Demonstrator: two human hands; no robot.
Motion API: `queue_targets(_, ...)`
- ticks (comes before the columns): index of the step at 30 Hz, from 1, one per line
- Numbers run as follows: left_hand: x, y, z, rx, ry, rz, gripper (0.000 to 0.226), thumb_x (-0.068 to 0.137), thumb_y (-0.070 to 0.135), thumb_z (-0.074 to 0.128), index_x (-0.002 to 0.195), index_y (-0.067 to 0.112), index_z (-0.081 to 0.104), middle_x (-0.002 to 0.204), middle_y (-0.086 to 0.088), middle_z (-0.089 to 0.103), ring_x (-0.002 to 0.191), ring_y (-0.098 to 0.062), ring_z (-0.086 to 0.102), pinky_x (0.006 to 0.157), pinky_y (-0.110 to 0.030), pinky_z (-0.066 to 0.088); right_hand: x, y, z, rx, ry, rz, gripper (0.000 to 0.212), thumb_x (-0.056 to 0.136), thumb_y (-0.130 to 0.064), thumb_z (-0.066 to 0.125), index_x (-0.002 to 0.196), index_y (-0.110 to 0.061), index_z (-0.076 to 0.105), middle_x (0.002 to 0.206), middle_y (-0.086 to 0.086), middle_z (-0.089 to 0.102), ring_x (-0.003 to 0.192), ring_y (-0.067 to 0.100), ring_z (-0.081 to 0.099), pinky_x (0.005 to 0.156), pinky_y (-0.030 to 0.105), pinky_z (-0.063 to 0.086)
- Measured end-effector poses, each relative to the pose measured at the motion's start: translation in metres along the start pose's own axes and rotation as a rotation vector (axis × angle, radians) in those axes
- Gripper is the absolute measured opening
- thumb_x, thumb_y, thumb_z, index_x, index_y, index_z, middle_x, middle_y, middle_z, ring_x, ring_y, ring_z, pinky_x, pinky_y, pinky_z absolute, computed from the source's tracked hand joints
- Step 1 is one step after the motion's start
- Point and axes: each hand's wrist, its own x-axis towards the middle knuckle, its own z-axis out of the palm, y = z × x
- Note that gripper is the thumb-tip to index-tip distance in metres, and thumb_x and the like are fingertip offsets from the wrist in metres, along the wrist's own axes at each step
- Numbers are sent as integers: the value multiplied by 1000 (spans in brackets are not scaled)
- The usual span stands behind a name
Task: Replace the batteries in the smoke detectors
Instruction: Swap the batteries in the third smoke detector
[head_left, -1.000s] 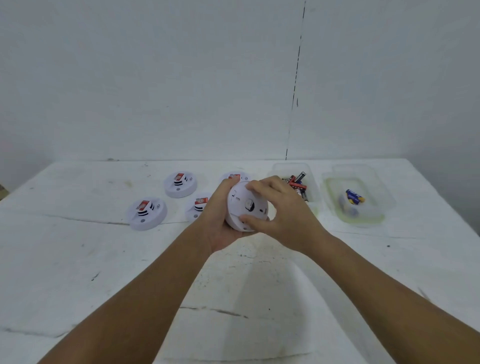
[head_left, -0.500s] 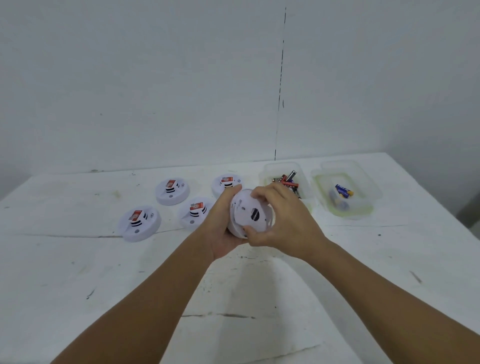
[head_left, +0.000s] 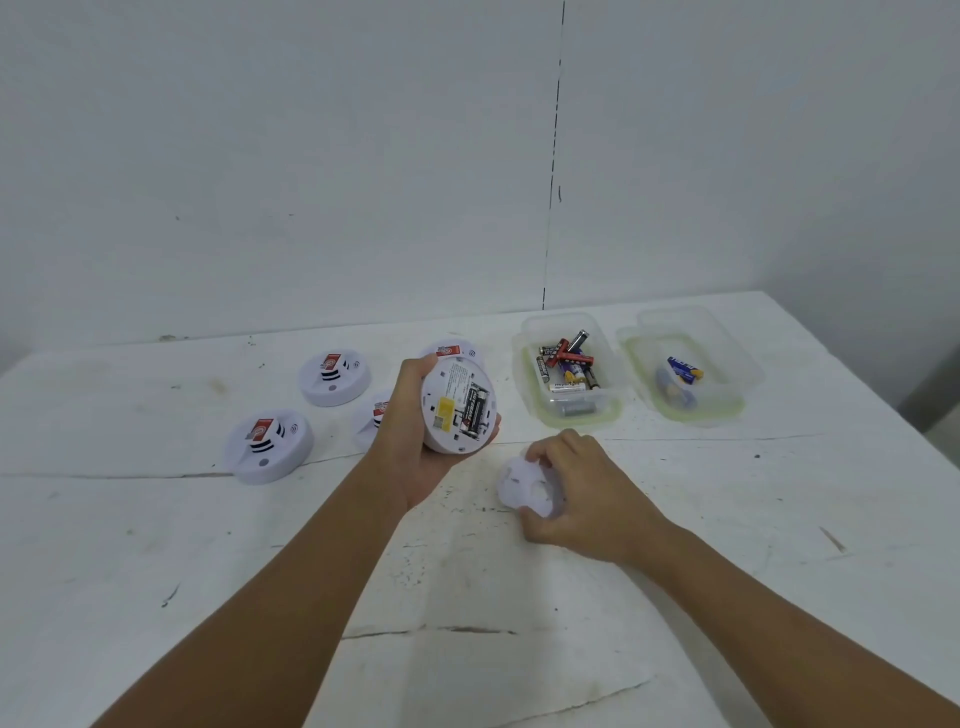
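My left hand (head_left: 410, 441) grips a white round smoke detector (head_left: 457, 410) above the table, its back turned toward me. Its open compartment shows black batteries (head_left: 475, 408) and a yellow label. My right hand (head_left: 587, 493) holds the detector's white back cover (head_left: 524, 486) low over the table, just right of the detector. Further detectors lie face up on the table: one at the left (head_left: 267, 447), one behind it (head_left: 335, 376), one partly hidden by my left hand (head_left: 371, 418), and one behind the held detector (head_left: 449, 351).
A clear plastic tub (head_left: 524, 384) with several mixed batteries stands at the back right. Right of it, a second clear tub (head_left: 727, 374) holds a blue battery. The white table (head_left: 467, 597) ends at its right edge near the second tub.
My right hand has pulled the back cover off the detector and carried it down to the right. The battery compartment now shows. The camera has tilted toward the table.
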Motion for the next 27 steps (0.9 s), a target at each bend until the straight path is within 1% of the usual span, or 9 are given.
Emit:
queue_targets(4,2,-3,-3,1,-1,-10,46,95,44,60,128,13,70,114,-14,71,103,-33,63,103,-52,52,-1,5,3,-39,-33,3,67,71,-65,62,127,-27,58,114,-13,47,107,13,45,96,33,46)
queue_targets(7,0,-6,-1,29,-1,-20,45,97,44,58,126,12,70,111,-15,72,101,-33,65,96,-49,56,2,3,0,-20,-19,-14,62,80,-67,61,130,-30,59,116,-15,48,110,8,46,97,28,43)
queue_targets(9,-1,-8,0,35,-2,-14,42,96,43,59,121,11,71,108,-15,72,101,-34,65,93,-49,58,5,-3,-3,137,96,0,46,88,-57,67,126,-31,62,112,-15,53,106,3,50,92,22,43)
queue_targets(11,-1,-9,1,46,-3,-7,40,97,43,59,119,11,72,104,-14,74,98,-33,66,88,-48,59,12,-12,-7,285,274,9,28,94,-39,72,118,-29,65,105,-15,58,97,7,57,84,21,46)
queue_targets(13,-1,-10,3,56,-5,-9,40,97,43,59,119,11,71,102,-14,75,94,-31,68,86,-47,59,21,-23,-12,369,373,11,20,96,-28,73,115,-28,66,102,-12,61,91,11,61,81,23,50)
queue_targets(16,-3,-12,8,83,-21,-23,42,100,46,55,115,10,72,104,-16,75,89,-28,72,87,-46,57,30,-37,-18,454,370,7,20,96,-27,73,115,-28,66,104,-10,63,91,12,64,81,20,51)
queue_targets(18,-4,-13,11,100,-28,-34,44,100,47,54,114,10,73,106,-16,74,93,-27,71,88,-45,56,31,-41,-17,458,348,0,24,94,-28,75,116,-28,67,106,-10,64,91,10,65,81,16,50)
queue_targets(23,-8,-15,15,93,-32,-40,40,100,45,55,102,12,76,100,-15,74,83,-24,72,81,-41,56,28,-38,-14,457,348,17,29,90,-28,81,116,-33,68,107,-11,65,91,8,66,80,15,51)
queue_targets(27,-11,-16,15,81,-13,-32,40,100,45,55,98,13,79,100,-16,75,87,-26,72,87,-45,55,25,-39,-18,444,348,23,30,87,-26,84,112,-35,69,106,-12,66,90,8,67,80,15,52)
